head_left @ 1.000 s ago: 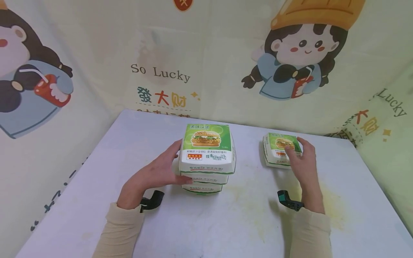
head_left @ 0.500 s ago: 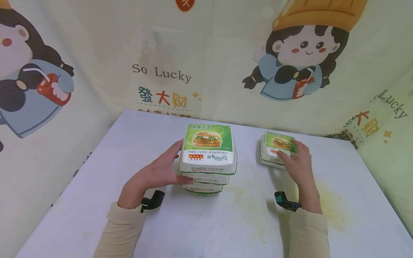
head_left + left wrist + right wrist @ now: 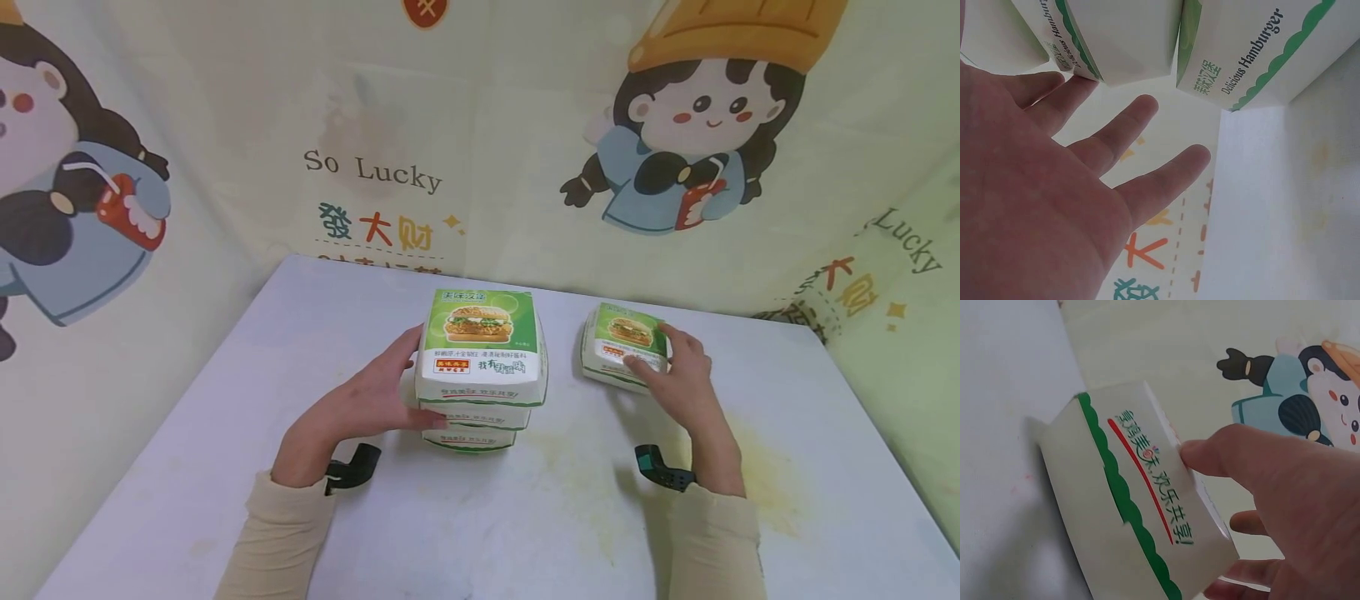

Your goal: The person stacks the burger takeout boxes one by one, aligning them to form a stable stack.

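A stack of three white-and-green hamburger boxes (image 3: 480, 350) stands near the middle of the table. My left hand (image 3: 367, 387) lies against its left side, thumb across the front of the middle box. In the left wrist view, this hand's fingers (image 3: 1172, 184) are spread and fairly straight, some touching a box. Right of the stack, my right hand (image 3: 682, 379) grips another hamburger box (image 3: 626, 337) by its right side. The thumb (image 3: 1213, 450) presses on its upper front edge in the right wrist view. Whether this box touches the table I cannot tell.
The white table (image 3: 525, 517) carries faint yellow stains at the right. A printed cloth (image 3: 510, 150) with cartoon figures hangs behind and along both sides. A gap of bare tabletop separates the stack from the single box.
My right hand has moved left with its hamburger box, closer to the stack, and the box has turned slightly. My left hand and the stack have stayed in place.
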`<state>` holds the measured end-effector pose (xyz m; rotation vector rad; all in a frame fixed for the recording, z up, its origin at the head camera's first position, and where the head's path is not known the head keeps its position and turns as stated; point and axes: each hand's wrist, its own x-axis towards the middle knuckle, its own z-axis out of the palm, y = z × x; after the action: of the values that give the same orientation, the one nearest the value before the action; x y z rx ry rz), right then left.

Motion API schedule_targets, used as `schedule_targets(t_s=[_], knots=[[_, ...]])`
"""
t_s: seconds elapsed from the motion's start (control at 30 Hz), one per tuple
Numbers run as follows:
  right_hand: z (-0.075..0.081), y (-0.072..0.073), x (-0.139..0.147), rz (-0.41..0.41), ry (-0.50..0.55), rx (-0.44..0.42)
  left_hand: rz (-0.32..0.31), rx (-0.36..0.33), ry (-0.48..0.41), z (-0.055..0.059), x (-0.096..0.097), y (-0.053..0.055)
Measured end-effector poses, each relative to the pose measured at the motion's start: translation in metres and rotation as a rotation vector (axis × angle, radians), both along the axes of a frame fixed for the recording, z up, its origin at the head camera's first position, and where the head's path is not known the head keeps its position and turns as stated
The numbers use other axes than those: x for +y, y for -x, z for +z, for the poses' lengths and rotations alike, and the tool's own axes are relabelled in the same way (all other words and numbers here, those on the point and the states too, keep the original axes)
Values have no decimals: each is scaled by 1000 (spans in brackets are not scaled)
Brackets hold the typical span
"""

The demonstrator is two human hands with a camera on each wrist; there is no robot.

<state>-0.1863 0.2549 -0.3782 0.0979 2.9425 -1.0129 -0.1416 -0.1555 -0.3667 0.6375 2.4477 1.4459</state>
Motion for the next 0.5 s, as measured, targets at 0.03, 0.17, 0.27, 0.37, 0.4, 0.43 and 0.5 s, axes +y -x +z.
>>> schedule_targets(t_s=[0.03,0.17,0.27,0.37,0.4,0.43,0.5], knots=[[0,0,0,11,-8,-1,-1,-2,-2,0,0,0],[-1,0,-2,49,-38,-9,-5,-3,-10,-1,0,0],[0,0,-3,65,-54,-14,-4,0,-11,-1,0,0],[1,-1,-3,74,-81,-20,-3,-2,-10,-1,-1,0],[2,-2,-4,75,-90,-22,-2,-3,-9,-1,-1,0],[2,-2,-4,75,-99,-23,0,-5,-6,-1,0,0],[5,-3,-4,70,-114,-26,2,-7,-6,-1,0,0]])
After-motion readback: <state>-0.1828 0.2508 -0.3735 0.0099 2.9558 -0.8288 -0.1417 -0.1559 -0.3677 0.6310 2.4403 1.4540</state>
